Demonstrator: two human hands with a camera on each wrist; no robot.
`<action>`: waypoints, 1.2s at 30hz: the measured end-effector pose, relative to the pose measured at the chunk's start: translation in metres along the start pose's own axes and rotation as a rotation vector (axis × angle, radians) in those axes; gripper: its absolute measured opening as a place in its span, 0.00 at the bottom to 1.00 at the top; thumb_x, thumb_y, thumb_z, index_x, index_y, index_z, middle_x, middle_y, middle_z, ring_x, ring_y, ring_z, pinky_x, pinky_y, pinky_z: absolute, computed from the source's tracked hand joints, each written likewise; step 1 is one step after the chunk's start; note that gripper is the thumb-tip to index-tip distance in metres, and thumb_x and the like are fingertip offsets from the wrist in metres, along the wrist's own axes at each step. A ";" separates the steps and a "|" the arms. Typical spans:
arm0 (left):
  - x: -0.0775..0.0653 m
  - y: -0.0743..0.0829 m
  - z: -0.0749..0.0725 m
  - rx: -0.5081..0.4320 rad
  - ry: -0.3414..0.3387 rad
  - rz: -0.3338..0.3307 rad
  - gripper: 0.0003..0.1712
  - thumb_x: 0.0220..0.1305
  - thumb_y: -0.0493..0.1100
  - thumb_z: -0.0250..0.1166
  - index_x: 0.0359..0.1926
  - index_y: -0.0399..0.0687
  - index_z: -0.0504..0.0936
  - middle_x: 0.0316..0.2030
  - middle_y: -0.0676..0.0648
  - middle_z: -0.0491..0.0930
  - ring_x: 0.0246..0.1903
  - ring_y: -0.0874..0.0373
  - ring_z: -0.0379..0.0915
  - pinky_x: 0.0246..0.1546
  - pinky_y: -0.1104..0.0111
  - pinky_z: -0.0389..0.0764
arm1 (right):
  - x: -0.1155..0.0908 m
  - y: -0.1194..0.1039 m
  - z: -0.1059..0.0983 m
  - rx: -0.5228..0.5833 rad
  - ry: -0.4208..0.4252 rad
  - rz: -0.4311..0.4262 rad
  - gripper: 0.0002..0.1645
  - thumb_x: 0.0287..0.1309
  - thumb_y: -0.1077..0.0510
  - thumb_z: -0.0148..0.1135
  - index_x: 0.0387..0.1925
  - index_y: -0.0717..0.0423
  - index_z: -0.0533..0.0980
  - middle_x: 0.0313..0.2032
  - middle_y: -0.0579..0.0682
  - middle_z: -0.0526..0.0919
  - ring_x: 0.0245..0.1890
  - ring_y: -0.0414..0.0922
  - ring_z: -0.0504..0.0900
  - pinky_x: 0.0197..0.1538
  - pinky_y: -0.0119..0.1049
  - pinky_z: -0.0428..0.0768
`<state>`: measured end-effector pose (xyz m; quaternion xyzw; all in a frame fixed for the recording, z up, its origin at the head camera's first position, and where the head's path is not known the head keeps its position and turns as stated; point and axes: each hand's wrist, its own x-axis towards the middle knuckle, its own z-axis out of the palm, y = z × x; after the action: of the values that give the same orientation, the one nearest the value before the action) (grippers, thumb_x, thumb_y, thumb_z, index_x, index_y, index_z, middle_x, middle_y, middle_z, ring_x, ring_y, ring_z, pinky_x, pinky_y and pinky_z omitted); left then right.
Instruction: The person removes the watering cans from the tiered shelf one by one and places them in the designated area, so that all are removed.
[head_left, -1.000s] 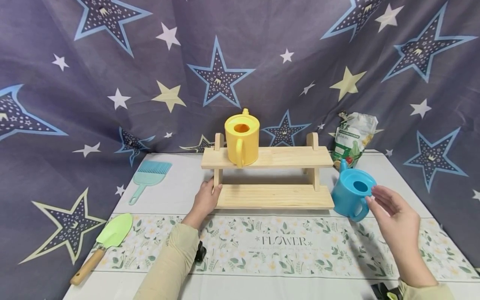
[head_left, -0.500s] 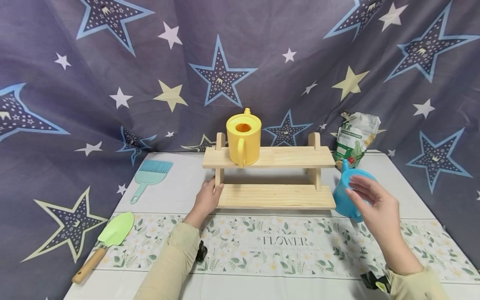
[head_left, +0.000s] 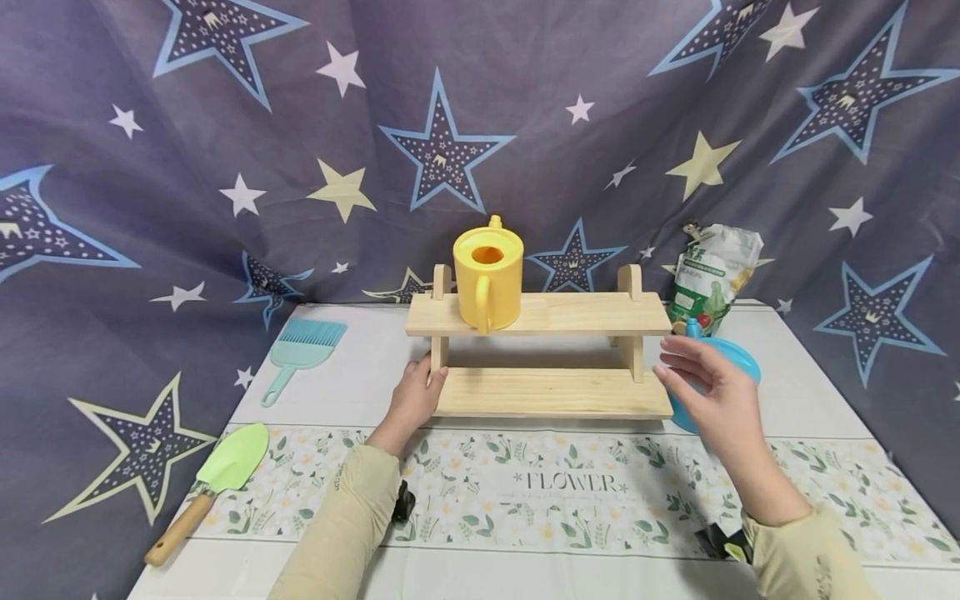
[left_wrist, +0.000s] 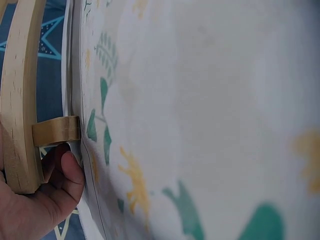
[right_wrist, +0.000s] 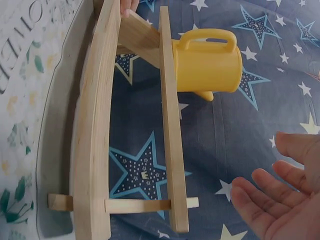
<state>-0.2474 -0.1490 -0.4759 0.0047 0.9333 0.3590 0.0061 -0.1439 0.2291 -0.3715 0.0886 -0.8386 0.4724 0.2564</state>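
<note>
A two-tier wooden shelf [head_left: 555, 393] stands mid-table, with a yellow watering can [head_left: 498, 296] upright on the left part of its upper board. My left hand [head_left: 415, 398] grips the shelf's lower left end; in the left wrist view its fingers curl under the board [left_wrist: 19, 100]. Just off the shelf's right end, my right hand [head_left: 720, 398] is raised with nothing in it. Its fingers are spread and slightly bent, as the right wrist view also shows the hand [right_wrist: 280, 197]. Behind it, a blue watering can [head_left: 742, 357] is partly hidden.
A bag with vegetable pictures [head_left: 708, 279] stands at the back right. On the left lie a teal brush-like tool [head_left: 300, 354] and a green trowel [head_left: 234, 457] with a wooden handle. A star-patterned cloth [head_left: 480, 108] hangs behind the table.
My right hand has moved left from the blue watering can's handle side, passing in front of the can to the shelf's right end. The left hand keeps its grip on the shelf.
</note>
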 end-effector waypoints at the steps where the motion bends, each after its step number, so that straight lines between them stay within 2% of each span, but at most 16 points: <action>1: 0.000 0.000 0.000 0.000 0.000 0.000 0.31 0.77 0.54 0.46 0.74 0.45 0.59 0.53 0.38 0.70 0.47 0.47 0.71 0.47 0.54 0.76 | 0.001 -0.001 0.001 0.008 -0.005 -0.001 0.23 0.60 0.63 0.67 0.57 0.62 0.76 0.51 0.58 0.81 0.47 0.30 0.79 0.48 0.19 0.75; 10: 0.000 -0.001 0.000 -0.006 0.002 -0.001 0.32 0.77 0.54 0.46 0.74 0.45 0.58 0.53 0.38 0.69 0.47 0.47 0.72 0.47 0.53 0.76 | 0.007 -0.003 0.013 0.047 -0.014 0.011 0.20 0.61 0.62 0.67 0.55 0.62 0.77 0.49 0.57 0.82 0.46 0.31 0.80 0.47 0.20 0.76; 17: 0.000 -0.001 0.001 -0.001 0.005 0.009 0.31 0.77 0.53 0.46 0.74 0.43 0.58 0.52 0.37 0.70 0.47 0.47 0.72 0.46 0.53 0.76 | 0.011 -0.005 0.021 0.064 -0.061 0.032 0.22 0.62 0.60 0.66 0.56 0.64 0.76 0.51 0.57 0.81 0.49 0.45 0.82 0.46 0.21 0.77; 23: 0.000 -0.001 0.000 -0.002 0.004 0.010 0.32 0.77 0.53 0.46 0.74 0.44 0.59 0.52 0.37 0.70 0.47 0.46 0.72 0.46 0.53 0.77 | 0.016 -0.007 0.028 0.098 -0.099 0.010 0.22 0.61 0.61 0.67 0.56 0.63 0.76 0.51 0.57 0.82 0.47 0.45 0.83 0.45 0.21 0.78; 30: 0.001 -0.001 -0.001 -0.002 0.005 0.013 0.32 0.77 0.53 0.46 0.74 0.43 0.58 0.52 0.37 0.69 0.47 0.46 0.72 0.47 0.52 0.76 | 0.022 -0.014 0.038 0.120 -0.161 -0.024 0.25 0.60 0.62 0.68 0.58 0.61 0.76 0.52 0.60 0.81 0.48 0.53 0.82 0.46 0.20 0.77; 36: 0.001 0.000 0.000 -0.005 -0.003 0.000 0.32 0.77 0.53 0.46 0.74 0.44 0.58 0.52 0.37 0.69 0.47 0.46 0.72 0.47 0.52 0.76 | 0.027 -0.018 0.044 0.139 -0.202 -0.009 0.25 0.61 0.59 0.68 0.59 0.59 0.76 0.52 0.58 0.82 0.48 0.52 0.83 0.45 0.22 0.78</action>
<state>-0.2481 -0.1491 -0.4757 0.0050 0.9323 0.3615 0.0075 -0.1746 0.1845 -0.3627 0.1571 -0.8251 0.5167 0.1660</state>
